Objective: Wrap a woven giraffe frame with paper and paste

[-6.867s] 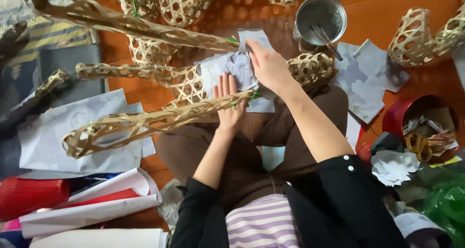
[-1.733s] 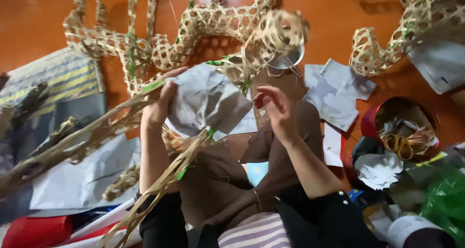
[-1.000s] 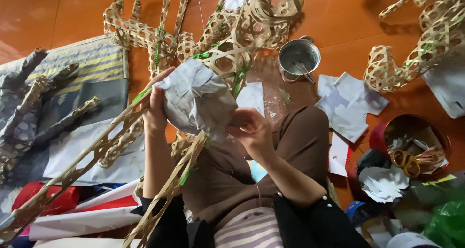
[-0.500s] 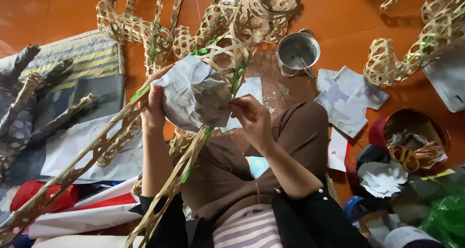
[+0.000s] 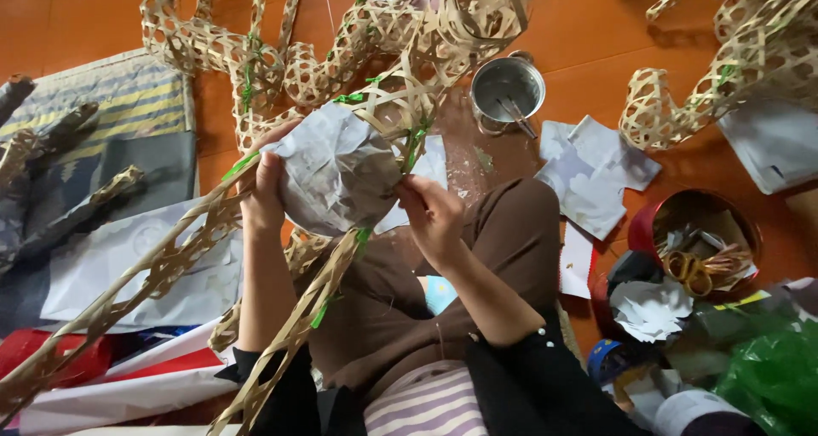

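Orange floor (image 5: 77, 10): glossy orange surface across the whole view, strewn with work pieces.
Woven frame (image 5: 383, 112): open-lattice structure of tan bamboo strips tied with green bands, raised over the person's lap; its long legs run down to the lower left, its loops spread over the floor behind.
Second woven piece (image 5: 733, 53): same lattice work, lying at the upper right, well apart from the hands.
Striped mat (image 5: 111, 104): blue and yellow cloth at the left, with dark sticks lying on it.
Red and white paper rolls (image 5: 128, 385): lower left, beside the knee.
Crumpled grey paper (image 5: 336, 172): wrapped over the rounded part of the woven frame, between the two hands, above the lap.
Cut paper pieces (image 5: 592, 172): pale sheets flat on the floor, right of the knee.
Metal pot (image 5: 507, 87): small, with a stick-like tool inside, just beyond the frame.
Red tin (image 5: 707, 240): round, holding scraps and yellow-handled scissors, at the right.
Left hand (image 5: 266, 189): fingers curled around the paper's left edge, pressing it to the frame.
Right hand (image 5: 430, 215): thumb and fingertips pinched on the paper's right edge, just beside a green tie.
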